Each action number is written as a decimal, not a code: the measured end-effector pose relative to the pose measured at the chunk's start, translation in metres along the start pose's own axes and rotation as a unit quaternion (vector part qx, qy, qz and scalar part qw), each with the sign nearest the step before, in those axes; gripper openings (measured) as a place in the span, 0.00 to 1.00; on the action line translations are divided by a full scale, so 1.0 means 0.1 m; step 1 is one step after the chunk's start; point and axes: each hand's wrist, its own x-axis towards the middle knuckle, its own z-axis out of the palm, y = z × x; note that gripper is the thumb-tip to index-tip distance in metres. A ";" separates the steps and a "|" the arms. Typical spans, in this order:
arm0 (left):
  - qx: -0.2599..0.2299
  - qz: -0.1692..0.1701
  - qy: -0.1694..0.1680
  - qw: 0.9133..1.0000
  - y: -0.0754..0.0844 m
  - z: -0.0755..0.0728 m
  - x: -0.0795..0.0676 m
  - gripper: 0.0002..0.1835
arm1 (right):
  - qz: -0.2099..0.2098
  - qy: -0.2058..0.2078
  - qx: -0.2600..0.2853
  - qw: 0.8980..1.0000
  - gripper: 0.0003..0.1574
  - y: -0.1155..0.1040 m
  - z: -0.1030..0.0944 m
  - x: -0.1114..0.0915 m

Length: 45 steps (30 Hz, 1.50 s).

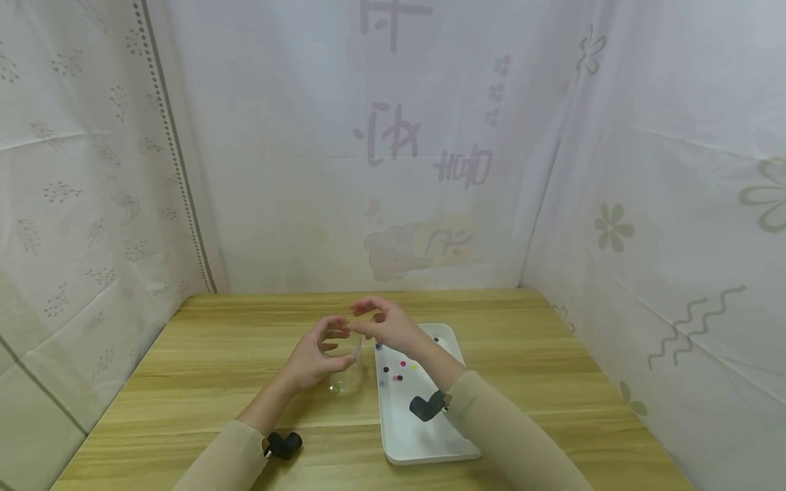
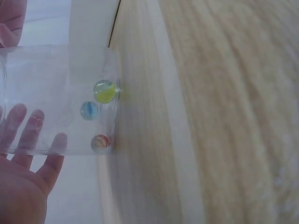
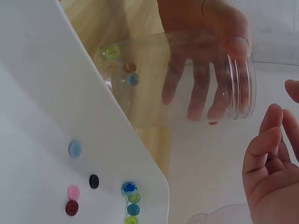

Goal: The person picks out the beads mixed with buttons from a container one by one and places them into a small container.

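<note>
My left hand (image 1: pixel 318 358) grips a clear plastic jar (image 1: pixel 351 375) around its upper part, and the jar stands upright on the table. Three glass marbles lie at its bottom: a yellow-green marble (image 2: pixel 104 91), a blue marble (image 2: pixel 89 111) and an orange-red marble (image 2: pixel 100 143). Above the jar's mouth is my right hand (image 1: pixel 388 331), its fingers loosely bent and apart from the thumb. Nothing shows between them. In the right wrist view the jar's threaded rim (image 3: pixel 240 88) has no lid on it.
Right of the jar, a white tray (image 1: pixel 417 436) lies under my right forearm. It holds scattered buttons, among them a light blue button (image 3: pixel 74 149) and a black button (image 3: pixel 94 181), plus several marbles along one side, including a teal marble (image 3: pixel 133 209). Patterned curtains (image 1: pixel 295 170) surround the wooden table (image 1: pixel 528 354).
</note>
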 end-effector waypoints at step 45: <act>0.003 0.008 0.003 1.000 -0.07 0.01 0.01 0.39 | 0.060 0.094 -0.023 0.993 0.25 0.69 -0.60 -0.23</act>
